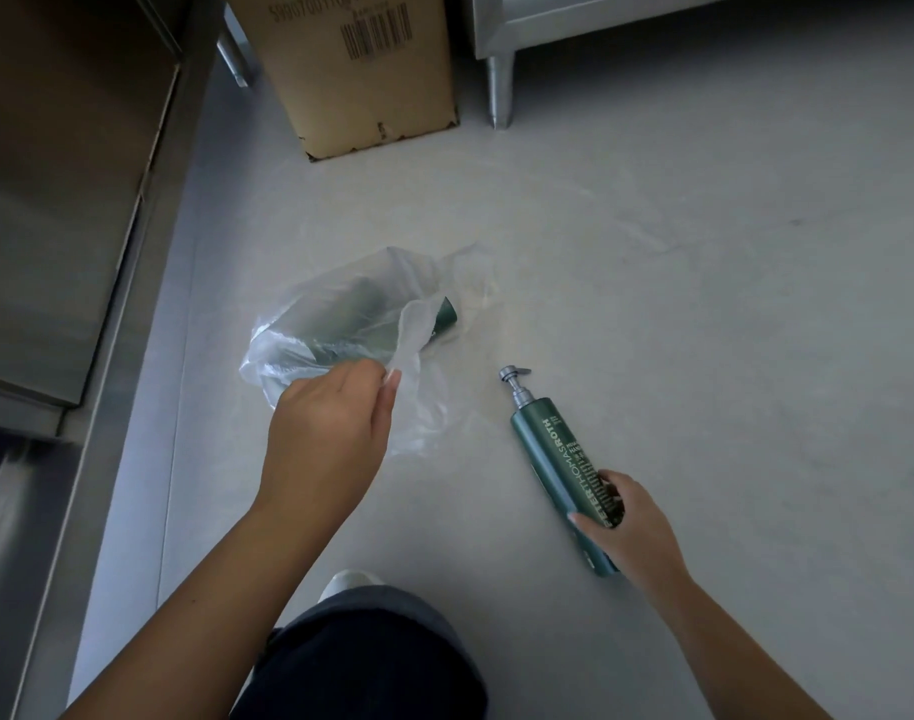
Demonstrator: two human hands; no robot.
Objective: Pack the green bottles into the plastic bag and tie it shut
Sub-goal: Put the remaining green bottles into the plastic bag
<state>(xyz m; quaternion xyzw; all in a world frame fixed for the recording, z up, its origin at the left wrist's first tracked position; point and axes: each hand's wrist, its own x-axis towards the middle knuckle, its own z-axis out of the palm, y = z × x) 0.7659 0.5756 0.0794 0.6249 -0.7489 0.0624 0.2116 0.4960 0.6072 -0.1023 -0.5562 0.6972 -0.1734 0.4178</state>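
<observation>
A thin, crumpled clear plastic bag [340,314] lies on the pale grey floor [652,278], with its mouth turned toward the right. Dark green shows through the film, and the flat end of a dark green bottle [447,317] pokes out at the mouth. How many bottles are inside cannot be told through the creased plastic. The left hand [330,423] is at the near edge of the bag, its grip closed on a fold of the film pinched between thumb and fingers. To the right, apart from the bag, a tall dark green cylindrical pump bottle with white lettering [553,454] lies on its side on the floor. Its silver pump head [514,379] points away from the person, toward the bag's side. The right hand [631,527] has its grip wrapped round the lower half of this bottle, with fingers over the top and the thumb on the near side. Beyond the bag a brown cardboard box with a printed barcode [361,70] stands on the floor, beside the steel leg of a metal unit [500,90]. A steel cabinet [55,200] runs along the left. The person's knee in dark trousers [372,662] and a pale shoe [348,582] show at the bottom.
</observation>
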